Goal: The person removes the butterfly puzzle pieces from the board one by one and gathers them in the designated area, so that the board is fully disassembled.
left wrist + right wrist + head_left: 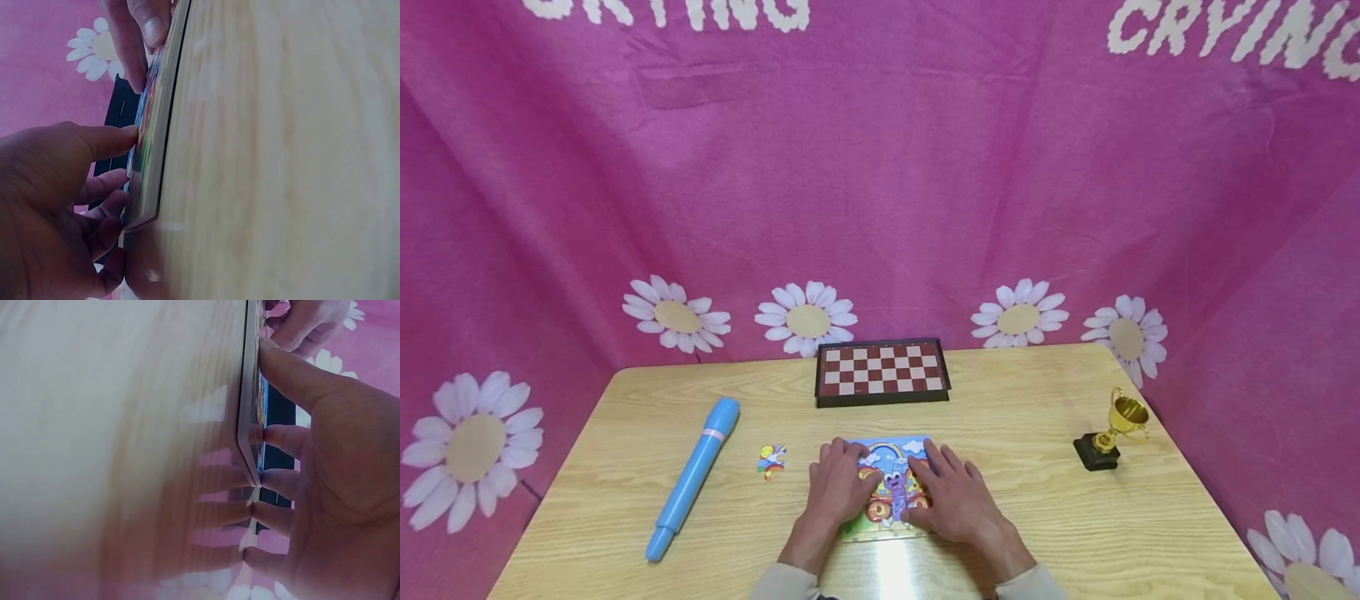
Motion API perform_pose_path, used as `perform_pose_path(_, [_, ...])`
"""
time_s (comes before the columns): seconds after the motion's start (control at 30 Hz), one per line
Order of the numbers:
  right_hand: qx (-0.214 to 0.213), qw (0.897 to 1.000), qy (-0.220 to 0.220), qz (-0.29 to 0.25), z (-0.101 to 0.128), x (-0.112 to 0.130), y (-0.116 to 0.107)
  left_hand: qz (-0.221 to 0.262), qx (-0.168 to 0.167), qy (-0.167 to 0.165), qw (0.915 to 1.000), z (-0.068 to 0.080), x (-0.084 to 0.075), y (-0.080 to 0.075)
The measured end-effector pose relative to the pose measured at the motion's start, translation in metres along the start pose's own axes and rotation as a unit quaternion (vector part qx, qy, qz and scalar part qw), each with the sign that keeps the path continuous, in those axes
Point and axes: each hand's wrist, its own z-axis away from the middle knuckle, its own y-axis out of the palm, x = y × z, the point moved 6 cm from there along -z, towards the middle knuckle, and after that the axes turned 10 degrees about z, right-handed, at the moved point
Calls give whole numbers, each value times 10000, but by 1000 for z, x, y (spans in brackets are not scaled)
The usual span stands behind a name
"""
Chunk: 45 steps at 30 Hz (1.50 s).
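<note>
Right up close, two pale sleeves (785,583) lead in, and here are the hands, one at each side of the butterfly jigsaw puzzle (895,487)! The left hand (833,493) has its thumb laid on the picture and its other fingers loosely bent along the left edge; thumb and fingers stand apart, clamped on nothing. Over to the right hand (958,504): fingers spread, thumb and forefinger on the picture, the outer fingers reaching past the right edge onto the worktop (1015,417).

The puzzle lies flat, front and centre. My call on the step: steadying the board and pressing its pieces level. Any gap under those hands? Can't tell from here.

Out left, a long blue wand (692,479) lies aslant, and between it and the left hand sits a loose jigsaw section (771,458), apart from the board. That's the one to watch: I'd judge the next move calls for the left hand to free itself and pinch that section, with the right bracing the board.

Farther right, a gold trophy cup (1107,440) stands upright on its black base. Beyond the puzzle, a checkered chessboard (883,371), and behind everything, a pink daisy-print cloth (887,192).
</note>
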Motion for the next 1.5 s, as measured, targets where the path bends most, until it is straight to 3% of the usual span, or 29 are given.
perform_pose_path(0.9, [60,9998,-70,179,-1,-2,2,23,142,-443,9989,-7,-3,3])
perform_pose_path(1.5, [155,9998,-6,88,-1,-4,3,-129,148,-502,9985,-11,-6,4])
